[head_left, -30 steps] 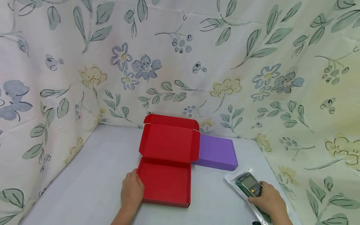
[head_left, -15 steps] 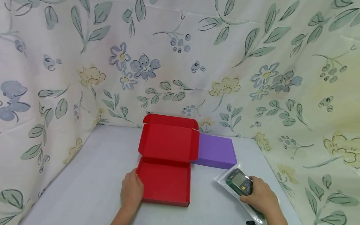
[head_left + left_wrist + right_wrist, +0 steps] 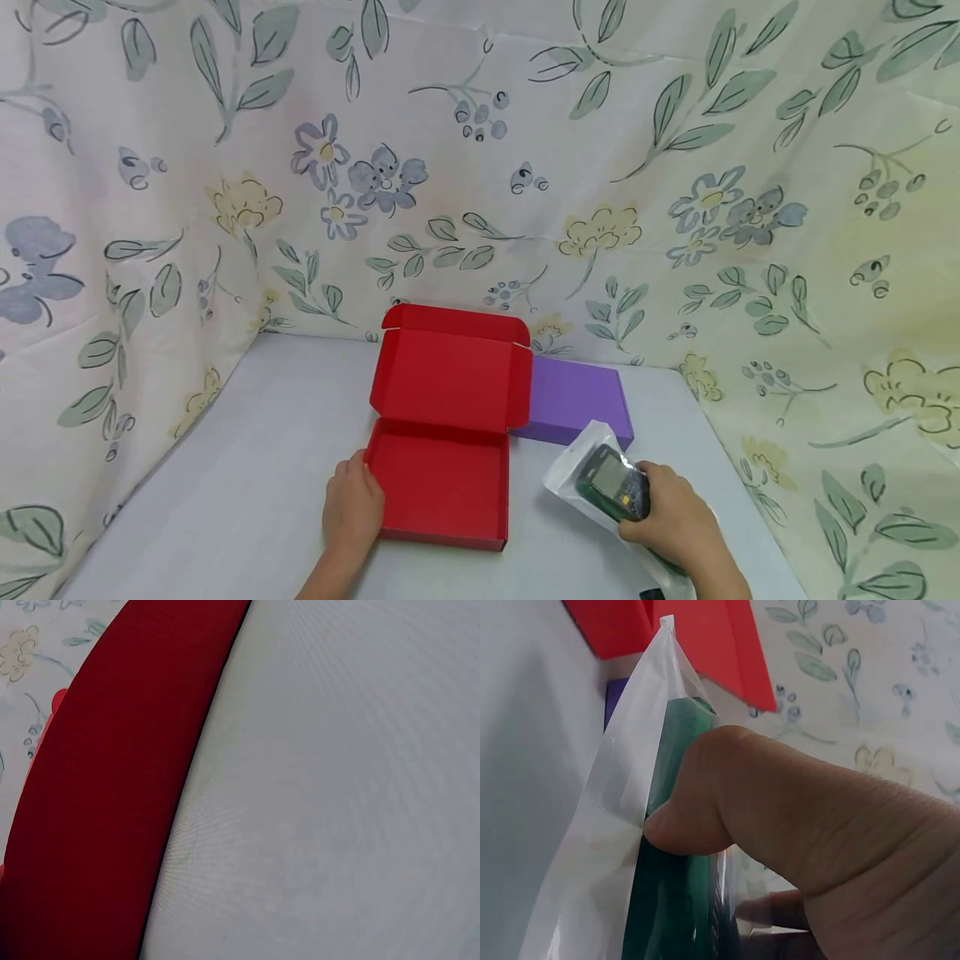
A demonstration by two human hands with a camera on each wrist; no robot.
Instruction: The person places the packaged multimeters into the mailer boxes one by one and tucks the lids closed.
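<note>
An open red cardboard box point(image 3: 441, 487) lies on the white table, its flap lid point(image 3: 453, 379) raised at the back. My left hand point(image 3: 354, 504) holds the box's left wall, fingers at the rim; the left wrist view shows only the wall's red outer side point(image 3: 112, 795) and the table. My right hand point(image 3: 675, 517) grips a handheld digital meter point(image 3: 611, 479) with a green casing, a screen and a yellow button, inside a clear plastic bag point(image 3: 562, 475). In the right wrist view, the thumb point(image 3: 682, 829) presses the meter's green side point(image 3: 679, 900) through the bag.
A closed purple box point(image 3: 576, 400) lies behind, right of the red box and partly hidden by its lid. A small black piece point(image 3: 652, 594) shows at the bag's lower end. Flowered cloth point(image 3: 480, 167) hangs around the table's back and sides.
My right hand has carried the bagged meter leftward and slightly up in the head view, and the bag's top now overlaps the purple box. My left hand and the red box have stayed put.
</note>
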